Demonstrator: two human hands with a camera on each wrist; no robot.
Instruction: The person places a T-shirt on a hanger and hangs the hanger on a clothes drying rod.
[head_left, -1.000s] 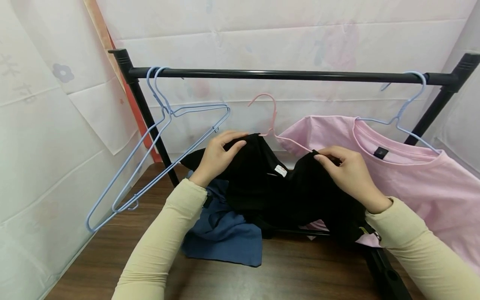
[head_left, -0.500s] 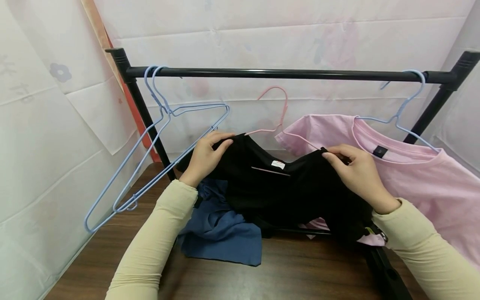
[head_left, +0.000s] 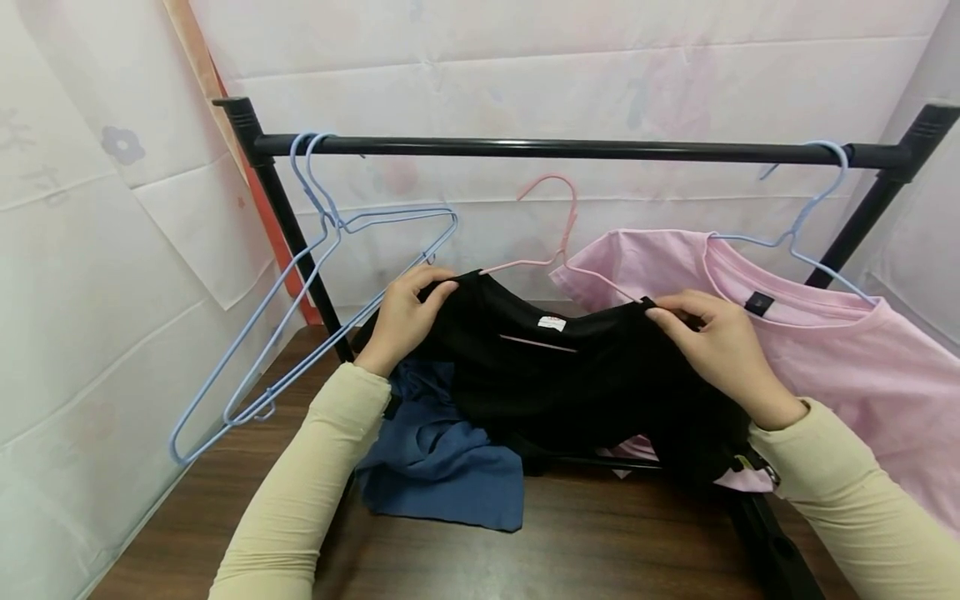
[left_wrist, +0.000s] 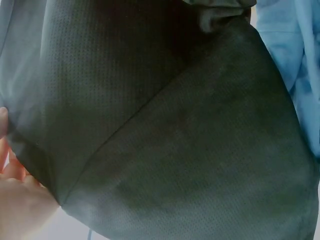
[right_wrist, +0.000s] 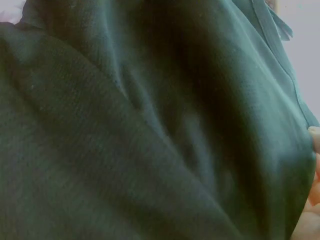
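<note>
A black shirt [head_left: 555, 392] with a white neck label hangs spread between both hands in the head view. My left hand [head_left: 405, 317] pinches its left shoulder, and my right hand [head_left: 723, 354] pinches the right shoulder beside the collar. The pink hanger [head_left: 564, 250] sits inside the shirt; its hook and upper arms rise out of the neck, below the rack bar and apart from it. Part of its lower bar shows in the neckline. Black fabric [left_wrist: 165, 125] fills the left wrist view, and black cloth [right_wrist: 165, 130] covers most of the right wrist view.
The rack's black bar [head_left: 525, 148] runs across the back. Two blue hangers [head_left: 330, 225] hang at its left end. At the right, a pink shirt [head_left: 817, 367] hangs on a blue hanger [head_left: 798, 225]. A blue garment [head_left: 450, 483] lies low on the wooden table [head_left: 600, 542].
The left hand has moved left and the right hand slightly right, spreading the black shirt's neck wider. The pink hanger has shifted right and up a little, with more of its arms showing.
</note>
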